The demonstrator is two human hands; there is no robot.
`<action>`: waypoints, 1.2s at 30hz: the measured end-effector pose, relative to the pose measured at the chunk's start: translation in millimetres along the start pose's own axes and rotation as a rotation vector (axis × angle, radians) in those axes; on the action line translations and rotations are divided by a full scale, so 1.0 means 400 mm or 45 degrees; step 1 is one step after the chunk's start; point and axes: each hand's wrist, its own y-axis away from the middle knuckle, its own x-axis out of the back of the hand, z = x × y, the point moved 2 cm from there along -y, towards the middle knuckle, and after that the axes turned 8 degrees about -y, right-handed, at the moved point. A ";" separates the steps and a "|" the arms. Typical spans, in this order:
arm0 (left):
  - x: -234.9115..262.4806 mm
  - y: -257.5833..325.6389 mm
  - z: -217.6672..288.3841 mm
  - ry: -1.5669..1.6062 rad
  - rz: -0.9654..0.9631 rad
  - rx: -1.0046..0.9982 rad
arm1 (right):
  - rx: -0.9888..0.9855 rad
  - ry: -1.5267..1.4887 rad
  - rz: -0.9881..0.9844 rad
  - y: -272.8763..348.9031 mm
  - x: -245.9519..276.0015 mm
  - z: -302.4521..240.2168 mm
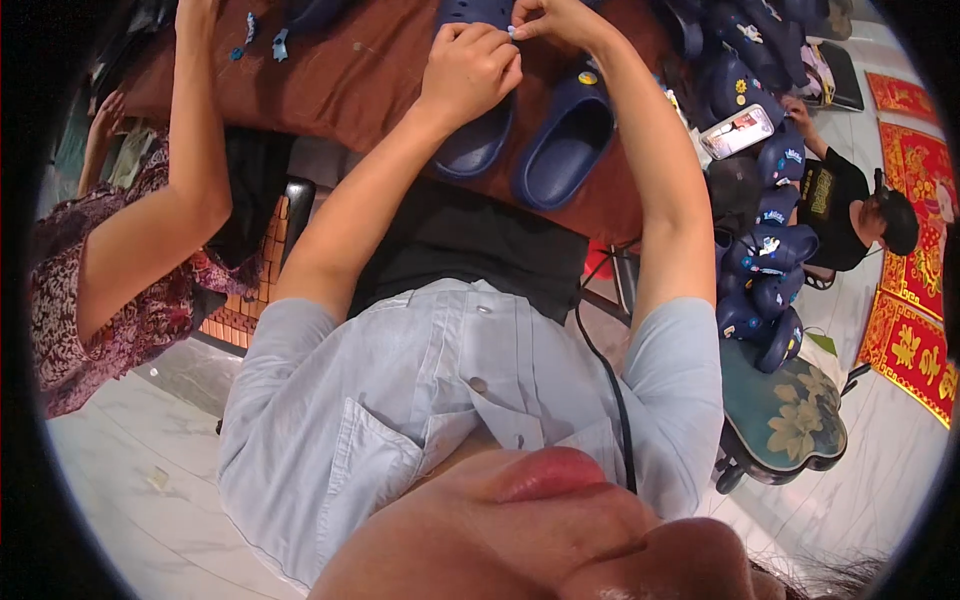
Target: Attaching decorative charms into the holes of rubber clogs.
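A dark blue clog with holes in its toe lies on the brown-covered table, heel toward me. My left hand is closed over its middle, fingers curled and their tips hidden, so the exact hold is unclear. Close by at the toe, my right hand pinches a small whitish charm between thumb and finger. Right of this clog, its look-alike, a second blue clog, stands with a yellow charm on it, touched by neither hand.
Small blue charms lie at the table's far left, near a person's arm. Many blue clogs are heaped at right beside a lit phone. Another person is behind them. A flowered stool stands lower right.
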 end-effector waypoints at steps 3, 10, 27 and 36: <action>0.005 0.019 -0.016 -0.011 -0.046 0.021 | -0.236 0.016 -0.037 -0.015 -0.024 -0.033; -0.001 0.013 -0.011 -0.017 -0.019 0.001 | -0.273 0.498 -0.089 -0.067 0.007 -0.044; 0.008 0.000 -0.004 -0.008 0.037 -0.010 | 0.087 -0.062 -0.002 -0.001 -0.023 -0.019; -0.001 -0.001 -0.007 -0.026 0.002 -0.008 | 0.060 -0.165 0.082 -0.007 -0.023 0.010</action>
